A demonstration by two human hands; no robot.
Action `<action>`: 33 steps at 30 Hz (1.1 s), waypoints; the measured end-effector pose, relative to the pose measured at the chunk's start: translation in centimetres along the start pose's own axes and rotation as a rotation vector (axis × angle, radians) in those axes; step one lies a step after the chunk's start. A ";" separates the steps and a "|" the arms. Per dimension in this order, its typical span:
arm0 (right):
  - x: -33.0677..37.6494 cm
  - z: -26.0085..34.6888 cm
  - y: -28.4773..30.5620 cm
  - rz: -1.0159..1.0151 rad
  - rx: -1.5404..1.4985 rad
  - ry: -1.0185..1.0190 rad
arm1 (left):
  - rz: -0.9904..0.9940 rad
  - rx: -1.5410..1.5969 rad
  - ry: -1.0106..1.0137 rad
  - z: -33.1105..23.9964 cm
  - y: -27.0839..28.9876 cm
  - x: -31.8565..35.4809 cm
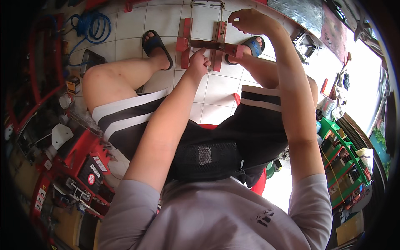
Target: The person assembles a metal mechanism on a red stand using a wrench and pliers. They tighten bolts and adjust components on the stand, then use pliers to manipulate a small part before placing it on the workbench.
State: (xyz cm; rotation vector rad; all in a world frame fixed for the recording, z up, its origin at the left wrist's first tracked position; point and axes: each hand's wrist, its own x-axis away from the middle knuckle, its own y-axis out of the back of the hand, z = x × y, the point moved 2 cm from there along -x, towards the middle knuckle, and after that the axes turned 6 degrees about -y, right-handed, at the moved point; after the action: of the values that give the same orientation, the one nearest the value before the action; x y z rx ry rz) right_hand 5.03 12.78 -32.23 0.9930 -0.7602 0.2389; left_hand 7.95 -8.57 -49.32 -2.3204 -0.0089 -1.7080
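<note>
A red metal stand (210, 43) with two parallel legs and a crossbar stands on the floor between my feet. Thin upright metal rods (222, 25) rise from its far part and are joined across at the top. My left hand (200, 62) is at the near side of the crossbar, its fingers bent inward. A small pale metal piece (192, 49) shows by its fingertips; whatever the fingers enclose is hidden. To the right of the rods, my right hand (249, 21) hovers with fingers loosely bent and apart, and nothing shows in it.
A coiled blue hose (93, 27) lies at the far left. Red machinery (85, 160) stands close on my left. A green rack (339, 143) with items is on my right. A metal plate (302, 16) lies at the far right. I sit on a red seat (259, 183).
</note>
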 end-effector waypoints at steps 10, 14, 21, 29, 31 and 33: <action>-0.4 4.0 -1.6 -0.136 -0.094 0.079 | -0.370 -0.508 -0.050 -6.4 5.5 -0.9; -2.3 8.2 -6.2 0.031 -0.389 0.068 | -0.361 -1.594 -0.491 -17.9 1.7 5.8; -11.5 4.5 -19.6 -0.137 -0.732 -0.492 | -0.079 -1.731 -0.883 -26.3 -3.4 10.4; -9.0 6.1 -19.8 -0.090 -1.582 -0.557 | 0.014 -1.641 -0.960 -26.4 -4.9 14.5; -8.5 7.1 -19.9 -0.051 -1.729 -0.466 | -0.003 -1.669 -0.973 -26.9 -4.6 14.6; -8.2 7.2 -19.7 -0.027 -1.736 -0.403 | -0.022 -1.720 -1.054 -27.0 -4.7 14.3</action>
State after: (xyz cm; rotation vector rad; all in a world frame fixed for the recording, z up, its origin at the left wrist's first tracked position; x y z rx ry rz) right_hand 5.76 -2.68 -48.61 -0.6318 -0.9527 -0.6229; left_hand -13.74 -11.79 -27.52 -3.8316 1.7603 0.1795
